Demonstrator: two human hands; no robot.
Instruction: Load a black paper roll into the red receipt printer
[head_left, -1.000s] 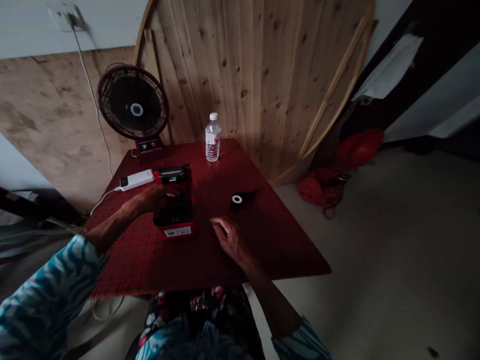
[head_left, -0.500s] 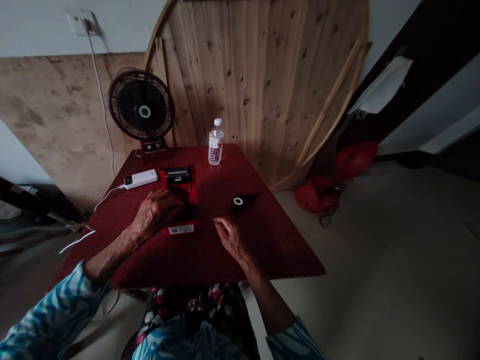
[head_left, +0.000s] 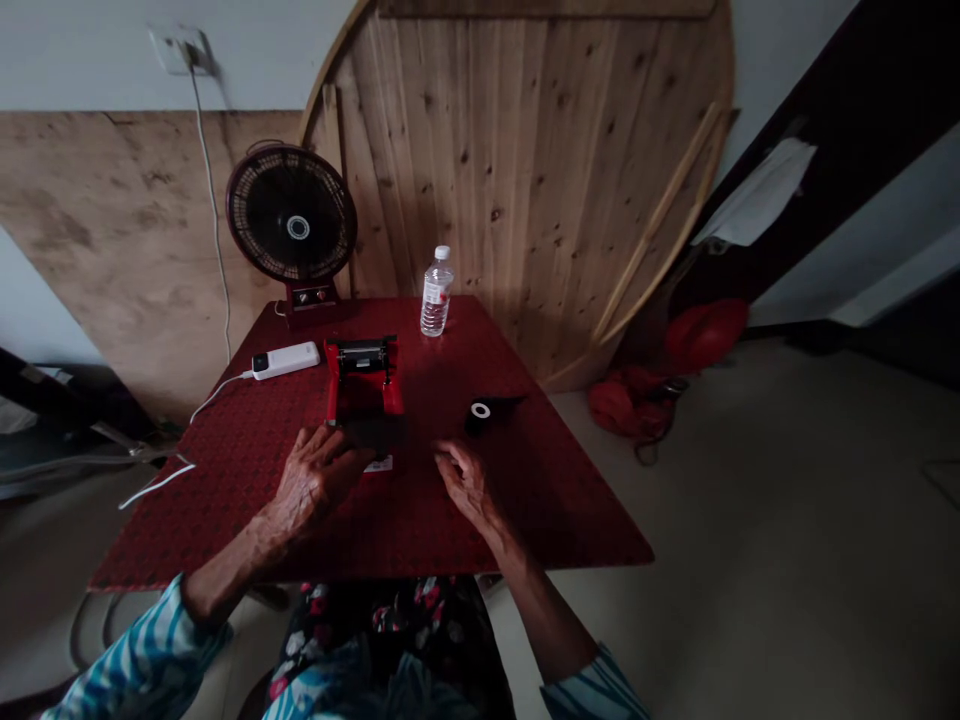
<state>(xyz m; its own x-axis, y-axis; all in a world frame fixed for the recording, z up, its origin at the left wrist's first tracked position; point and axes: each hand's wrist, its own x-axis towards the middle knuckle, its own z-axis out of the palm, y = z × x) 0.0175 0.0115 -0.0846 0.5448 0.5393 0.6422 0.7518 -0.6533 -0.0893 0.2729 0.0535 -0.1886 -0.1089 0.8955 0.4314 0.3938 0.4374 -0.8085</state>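
Note:
A small red device (head_left: 395, 395) with a black roller (head_left: 365, 357) across its far end sits on the dark red table. My left hand (head_left: 319, 470) is at its near end, fingers bent and closed on a dark flat piece (head_left: 381, 433) that spans the device's front. Part of the white label (head_left: 381, 464) shows beside the thumb; the hand covers the rest. To the right of the device, my right hand (head_left: 466, 480) rests low over the table with fingers loosely stretched and nothing visible in them. Just beyond it lies a black roll (head_left: 477, 418) with a white core and a loose dark end.
A white power bank (head_left: 286, 360) with a cable lies on the left of the table (head_left: 495, 540). A fan (head_left: 292, 215) stands at the back left and a clear water bottle (head_left: 435, 300) at the back. Red bags (head_left: 630, 405) are on the floor at right.
My left hand has moved from over the device's middle toward its near edge, with the dark piece now over the front. My right hand has barely moved. The view has shifted slightly.

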